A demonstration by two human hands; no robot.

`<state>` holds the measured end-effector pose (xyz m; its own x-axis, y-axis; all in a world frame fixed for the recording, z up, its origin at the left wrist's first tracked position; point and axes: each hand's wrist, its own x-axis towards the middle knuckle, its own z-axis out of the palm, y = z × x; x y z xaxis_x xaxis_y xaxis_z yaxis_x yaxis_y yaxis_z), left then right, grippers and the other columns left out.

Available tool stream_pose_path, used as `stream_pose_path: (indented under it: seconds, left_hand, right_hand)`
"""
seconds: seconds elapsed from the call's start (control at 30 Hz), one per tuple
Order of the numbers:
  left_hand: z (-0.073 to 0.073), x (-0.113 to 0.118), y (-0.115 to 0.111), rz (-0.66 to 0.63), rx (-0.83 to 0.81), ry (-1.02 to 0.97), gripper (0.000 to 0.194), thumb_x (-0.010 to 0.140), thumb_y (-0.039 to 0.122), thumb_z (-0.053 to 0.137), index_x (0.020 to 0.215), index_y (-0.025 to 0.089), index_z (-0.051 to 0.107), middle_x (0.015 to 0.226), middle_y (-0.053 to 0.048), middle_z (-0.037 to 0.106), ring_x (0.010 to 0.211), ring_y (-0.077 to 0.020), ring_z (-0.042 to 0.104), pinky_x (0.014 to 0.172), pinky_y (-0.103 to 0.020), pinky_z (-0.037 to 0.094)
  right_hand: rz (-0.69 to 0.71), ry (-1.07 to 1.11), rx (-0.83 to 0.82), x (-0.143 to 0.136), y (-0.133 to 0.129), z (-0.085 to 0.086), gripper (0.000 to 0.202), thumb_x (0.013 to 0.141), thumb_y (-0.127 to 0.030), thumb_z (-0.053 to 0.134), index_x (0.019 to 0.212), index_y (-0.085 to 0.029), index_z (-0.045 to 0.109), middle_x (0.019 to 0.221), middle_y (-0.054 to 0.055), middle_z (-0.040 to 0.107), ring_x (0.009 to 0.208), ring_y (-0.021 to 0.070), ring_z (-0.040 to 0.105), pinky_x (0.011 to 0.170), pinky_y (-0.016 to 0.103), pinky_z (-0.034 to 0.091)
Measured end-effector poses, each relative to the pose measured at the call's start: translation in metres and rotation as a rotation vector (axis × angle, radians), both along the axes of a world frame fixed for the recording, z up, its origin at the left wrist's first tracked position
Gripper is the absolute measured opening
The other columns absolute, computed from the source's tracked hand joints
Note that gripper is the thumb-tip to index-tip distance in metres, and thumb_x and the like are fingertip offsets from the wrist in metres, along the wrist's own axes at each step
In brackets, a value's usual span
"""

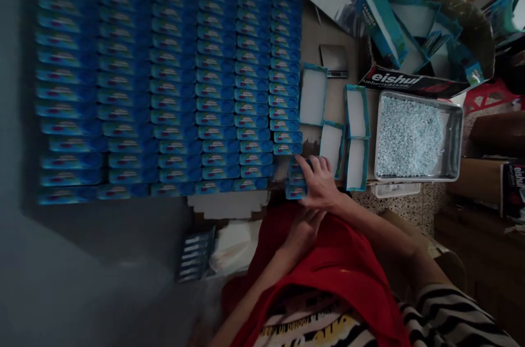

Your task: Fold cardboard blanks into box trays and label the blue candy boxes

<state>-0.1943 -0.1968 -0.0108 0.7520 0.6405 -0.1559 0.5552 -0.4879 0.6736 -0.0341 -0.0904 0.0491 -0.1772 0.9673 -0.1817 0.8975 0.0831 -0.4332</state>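
Note:
Many small blue tins (172, 90) lie in tight rows across the table, filling its left and middle. My right hand (322, 183) rests on a short stack of the same blue tins (296, 183) at the near end of the last row, fingers curled over it. My left hand (301, 229) sits just below, close to my red shirt, fingers bent; I cannot see anything in it. Open white-lined tin halves (314, 95) lie right of the rows.
A metal tray (453, 133) of small pale blue pellets stands at the right. Behind it a cardboard box (410, 81) holds blue cartons. A small grey scale (334, 59) sits near the back. White card (227, 204) and a paper packet lie at the near edge.

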Motion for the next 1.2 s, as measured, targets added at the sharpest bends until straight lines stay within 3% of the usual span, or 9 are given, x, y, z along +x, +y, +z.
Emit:
stream_pose_path:
  seconds: [0.1, 0.2, 0.3, 0.37, 0.57, 0.77, 0.97, 1.1, 1.2]
  left_hand:
    - [0.010, 0.050, 0.040, 0.137, -0.033, 0.046, 0.034, 0.100, 0.012, 0.049, 0.107, 0.025, 0.080, 0.103, -0.012, 0.079, 0.106, -0.0285, 0.074, 0.100, -0.047, 0.061]
    - [0.011, 0.118, 0.117, 0.314, 0.055, -0.016, 0.036, 0.107, 0.020, 0.042, 0.123, 0.019, 0.074, 0.115, -0.015, 0.078, 0.112, -0.0287, 0.071, 0.105, -0.048, 0.057]
    - [0.001, 0.181, 0.196, 0.389, 0.113, -0.017, 0.043, 0.109, 0.022, 0.037, 0.144, 0.012, 0.060, 0.145, -0.018, 0.066, 0.139, -0.0286, 0.059, 0.120, -0.046, 0.045]
    - [-0.011, 0.204, 0.226, 0.401, 0.101, 0.037, 0.051, 0.109, 0.024, 0.039, 0.156, 0.008, 0.046, 0.149, -0.020, 0.062, 0.140, -0.0296, 0.058, 0.127, -0.049, 0.036]
    - [-0.024, 0.206, 0.218, 0.382, 0.071, 0.094, 0.045, 0.108, 0.038, 0.046, 0.141, 0.011, 0.062, 0.148, -0.019, 0.063, 0.150, -0.0319, 0.048, 0.130, -0.051, 0.029]
    - [-0.009, 0.251, 0.254, 0.472, -0.067, 0.384, 0.035, 0.103, 0.031, 0.051, 0.123, 0.010, 0.072, 0.118, -0.021, 0.076, 0.119, -0.0361, 0.069, 0.102, -0.048, 0.049]
    - [0.004, 0.257, 0.269, 0.529, -0.195, 0.447, 0.051, 0.104, 0.016, 0.043, 0.154, 0.014, 0.050, 0.110, -0.017, 0.079, 0.102, -0.0276, 0.077, 0.084, -0.035, 0.049]
    - [0.010, 0.244, 0.256, 0.462, -0.112, 0.419, 0.039, 0.107, 0.025, 0.041, 0.134, 0.012, 0.066, 0.117, -0.020, 0.077, 0.115, -0.0311, 0.071, 0.096, -0.041, 0.047]
    - [0.011, 0.231, 0.252, 0.310, -0.029, 0.399, 0.052, 0.110, 0.045, 0.038, 0.111, 0.011, 0.077, 0.112, -0.021, 0.078, 0.119, -0.0350, 0.066, 0.106, -0.049, 0.042]
  right_hand:
    - [-0.148, 0.051, 0.115, 0.064, -0.001, 0.034, 0.116, 0.069, -0.049, 0.080, 0.169, -0.022, 0.027, 0.146, 0.017, 0.048, 0.135, 0.0394, 0.046, 0.118, 0.058, 0.044]
    - [-0.271, 0.047, 0.281, 0.145, 0.030, 0.047, 0.121, 0.071, -0.055, 0.081, 0.169, -0.027, 0.016, 0.148, 0.017, 0.043, 0.138, 0.0390, 0.045, 0.116, 0.063, 0.046]
    - [-0.294, 0.039, 0.395, 0.217, 0.086, 0.028, 0.122, 0.070, -0.060, 0.083, 0.167, -0.025, 0.016, 0.148, 0.018, 0.042, 0.139, 0.0394, 0.045, 0.117, 0.067, 0.044]
    - [-0.268, 0.044, 0.414, 0.249, 0.123, 0.002, 0.122, 0.069, -0.063, 0.084, 0.165, -0.022, 0.020, 0.148, 0.019, 0.043, 0.138, 0.0400, 0.046, 0.117, 0.067, 0.042]
    - [-0.181, 0.062, 0.310, 0.281, 0.178, -0.057, 0.114, 0.070, -0.061, 0.085, 0.161, -0.018, 0.030, 0.149, 0.021, 0.046, 0.139, 0.0420, 0.048, 0.116, 0.070, 0.042]
    - [-0.085, 0.063, 0.292, 0.291, 0.184, -0.050, 0.111, 0.074, -0.057, 0.081, 0.163, -0.019, 0.027, 0.153, 0.021, 0.043, 0.144, 0.0424, 0.044, 0.119, 0.068, 0.039]
    - [-0.082, 0.034, 0.244, 0.292, 0.187, -0.047, 0.111, 0.073, -0.060, 0.082, 0.162, -0.020, 0.028, 0.150, 0.021, 0.043, 0.139, 0.0433, 0.046, 0.116, 0.068, 0.042]
    - [-0.070, -0.038, 0.181, 0.285, 0.190, -0.042, 0.105, 0.076, -0.056, 0.081, 0.161, -0.018, 0.033, 0.150, 0.023, 0.042, 0.140, 0.0437, 0.044, 0.117, 0.066, 0.041]
    - [-0.057, -0.064, 0.166, 0.280, 0.193, -0.040, 0.106, 0.076, -0.055, 0.083, 0.161, -0.017, 0.034, 0.150, 0.023, 0.042, 0.140, 0.0454, 0.042, 0.117, 0.069, 0.039]
